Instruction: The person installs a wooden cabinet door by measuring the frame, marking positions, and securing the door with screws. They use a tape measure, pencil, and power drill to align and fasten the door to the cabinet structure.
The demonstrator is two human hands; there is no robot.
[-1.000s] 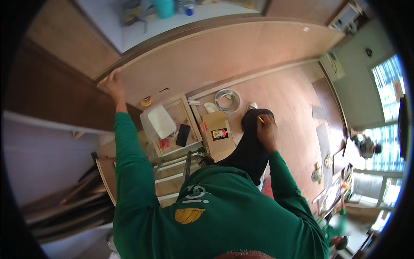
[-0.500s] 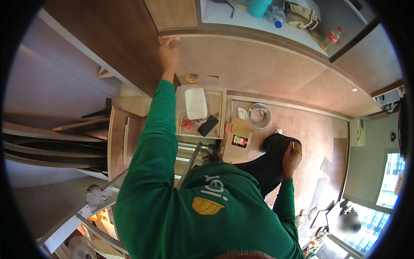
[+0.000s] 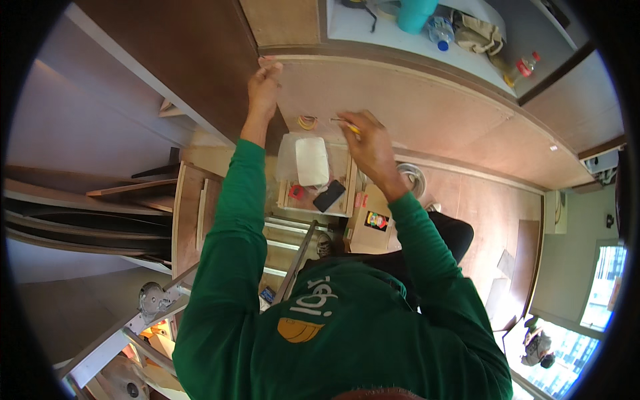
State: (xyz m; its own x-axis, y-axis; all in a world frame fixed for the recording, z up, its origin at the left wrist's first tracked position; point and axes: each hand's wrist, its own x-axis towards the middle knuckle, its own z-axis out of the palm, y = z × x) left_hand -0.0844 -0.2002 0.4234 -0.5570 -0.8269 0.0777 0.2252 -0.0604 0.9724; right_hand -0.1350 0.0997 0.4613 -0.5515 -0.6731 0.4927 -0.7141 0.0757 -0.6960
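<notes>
My left hand [image 3: 263,93] reaches up to the corner where a dark brown panel [image 3: 180,50] meets a light wooden board [image 3: 427,110]. Its fingers are bent together against the board's edge; whatever they hold, if anything, is hidden. Over the lower part of that board is my right hand [image 3: 373,150], closed on a short yellow pencil-like stick [image 3: 355,129]. Its fingertips are beside a narrow dark slot in the board. To the left of the slot lies a small roll of yellow and red tape [image 3: 307,123].
Below sit a white container [image 3: 311,162], a black phone [image 3: 329,197], a small red item [image 3: 296,192] and a cardboard box [image 3: 363,233]. A metal ladder [image 3: 293,263] stands under me. Bottles and a bag [image 3: 477,32] occupy a shelf. A person [image 3: 537,347] is far off, lower right.
My right hand has risen from beside my knee to the board, carrying the yellow stick. My left hand stays at the corner. The whole view has shifted slightly.
</notes>
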